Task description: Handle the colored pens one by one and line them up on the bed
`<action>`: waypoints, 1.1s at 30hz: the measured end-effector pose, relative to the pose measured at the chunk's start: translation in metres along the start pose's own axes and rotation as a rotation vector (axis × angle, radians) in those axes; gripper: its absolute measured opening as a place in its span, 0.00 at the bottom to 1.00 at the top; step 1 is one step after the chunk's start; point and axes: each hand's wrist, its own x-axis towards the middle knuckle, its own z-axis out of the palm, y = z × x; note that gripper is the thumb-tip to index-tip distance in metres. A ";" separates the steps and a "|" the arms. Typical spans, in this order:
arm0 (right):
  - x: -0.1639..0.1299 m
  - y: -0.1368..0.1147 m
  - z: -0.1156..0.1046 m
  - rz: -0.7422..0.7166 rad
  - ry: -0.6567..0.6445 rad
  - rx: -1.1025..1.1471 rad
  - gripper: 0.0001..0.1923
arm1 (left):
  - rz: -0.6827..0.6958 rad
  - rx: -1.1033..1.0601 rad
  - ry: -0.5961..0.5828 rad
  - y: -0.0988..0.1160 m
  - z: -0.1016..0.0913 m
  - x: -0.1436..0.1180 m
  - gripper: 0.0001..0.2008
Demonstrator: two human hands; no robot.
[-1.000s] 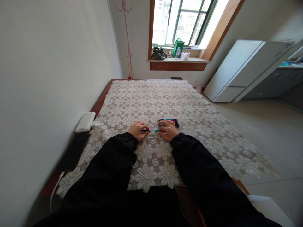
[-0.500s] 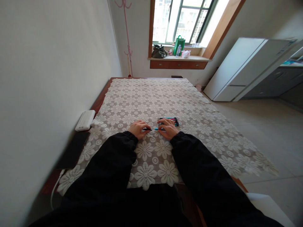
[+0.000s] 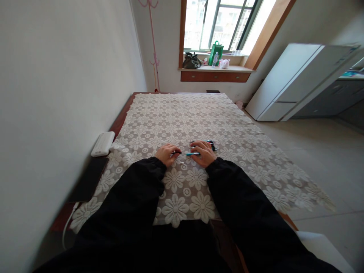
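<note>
Over the lace tablecloth (image 3: 175,208), my left hand (image 3: 167,154) pinches a black pen part (image 3: 176,152) that points to the right. Facing it, my right hand (image 3: 205,154) grips a teal pen part (image 3: 192,154) between thumb and fingers. A thin pale piece shows in the narrow gap between the two parts; which one it belongs to I cannot tell. Several pens (image 3: 213,145) lie side by side just beyond my right hand, partly hidden by it. A tiny white piece (image 3: 182,163) rests on the cloth, nearer to me than the hands.
A white power bank (image 3: 103,144) and a dark flat device (image 3: 88,180) with a white cable (image 3: 66,229) lie along the left table edge by the wall. A white refrigerator (image 3: 290,79) stands right of the table. Bags and a bottle sit on the windowsill (image 3: 204,69).
My right hand has shifted slightly right, and more of the teal part shows. The gap between the two pen parts looks a little wider. The camera view has tilted slightly.
</note>
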 end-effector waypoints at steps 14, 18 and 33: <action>-0.002 0.004 0.005 -0.037 -0.105 0.053 0.09 | 0.078 -0.054 -0.047 0.001 0.001 -0.001 0.08; -0.002 0.005 0.005 -0.037 -0.112 0.050 0.09 | 0.113 -0.052 -0.076 0.000 0.001 -0.001 0.11; 0.003 -0.013 -0.003 -0.137 -0.204 0.104 0.11 | -0.164 0.029 0.176 0.000 -0.002 0.001 0.10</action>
